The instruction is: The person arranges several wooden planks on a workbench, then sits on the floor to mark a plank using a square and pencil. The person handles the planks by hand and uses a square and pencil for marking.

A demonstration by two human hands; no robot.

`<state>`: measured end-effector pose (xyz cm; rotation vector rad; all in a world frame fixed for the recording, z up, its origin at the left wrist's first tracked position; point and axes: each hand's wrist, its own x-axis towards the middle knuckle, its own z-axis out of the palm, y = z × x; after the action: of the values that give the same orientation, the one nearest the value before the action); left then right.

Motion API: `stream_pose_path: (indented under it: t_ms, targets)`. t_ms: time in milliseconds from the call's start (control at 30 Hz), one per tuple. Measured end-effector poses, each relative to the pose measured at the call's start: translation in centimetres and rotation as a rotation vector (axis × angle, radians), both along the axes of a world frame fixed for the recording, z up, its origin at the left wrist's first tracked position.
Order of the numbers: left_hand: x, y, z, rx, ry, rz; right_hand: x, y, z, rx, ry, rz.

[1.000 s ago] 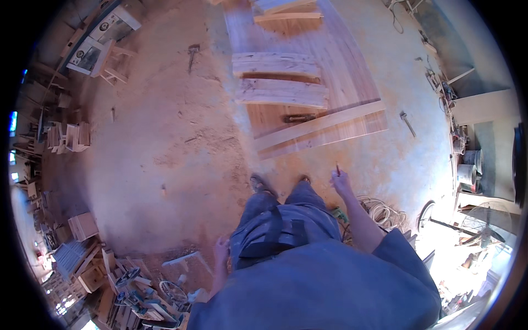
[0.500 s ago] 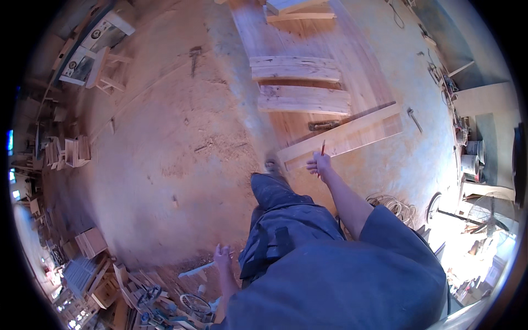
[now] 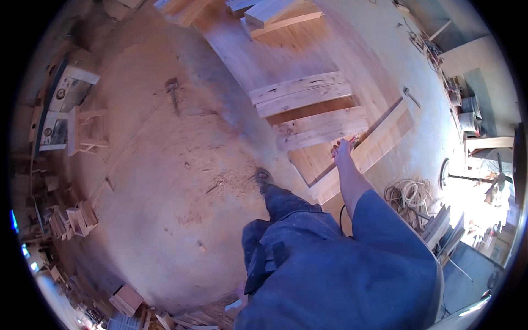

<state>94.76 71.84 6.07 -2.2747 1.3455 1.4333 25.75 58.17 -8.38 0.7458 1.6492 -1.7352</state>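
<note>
Because the panel (image 3: 264, 60) lay low, the right hand (image 3: 341, 149) apparently stretched down over it, gripping a pencil (image 3: 353, 138) beside a board (image 3: 322, 126); whether the left hand (image 3: 241, 287) gripped anything couldn't be told.

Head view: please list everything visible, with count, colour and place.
Large flat wooden panel: one, pale brown, floor ahead
Thick wooden beams: at least two, pale, across panel
Long narrow wooden board: one, pale, panel's near edge
Stacked wooden blocks: several, pale, panel's far end
T-shaped tool: one, dark, left floor
Hammer-like metal tool: one, grey, right of panel
Coiled cord: one, pale, right floor
Cylindrical buckets: at least two, grey, right wall
Wooden trestle: one, pale, left
Slim stick: one, red, panel's near end
Remaining rim clutter: uncounted, mixed, too blurred
Right hand: one, bare, holding stick
Left hand: one, bare, lower middle, mostly hidden
</note>
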Motion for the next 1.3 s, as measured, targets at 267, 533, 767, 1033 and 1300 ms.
stream_pose_path:
  t_ms: [267, 533, 767, 1033, 1300]
  targets:
    - [-5.0, -21.2, 1.1, 0.067, 0.174, -0.034, -2.3, -5.7, 3.0, 0.086, -0.002, -0.369]
    - [8.7, -45.9, -0.4, 0.091, 0.067, -0.445, -1.7, -12.7, 5.5, 0.003, -0.033, -0.4]
    - [-2.4, -77.4, -3.2, 0.028, 0.169, -0.287, 15.0, -14.3, 1.4, 0.255, 0.078, -0.325]
    - [-22.2, -97.5, -3.9, -0.048, 0.297, -0.423, 25.9, -31.8, 9.5, -0.071, -0.419, -1.019]
    - [-35.8, -89.8, 2.0, -0.05, 0.274, -1.29, 20.4, -38.3, 4.5, -0.667, -0.099, -1.484]
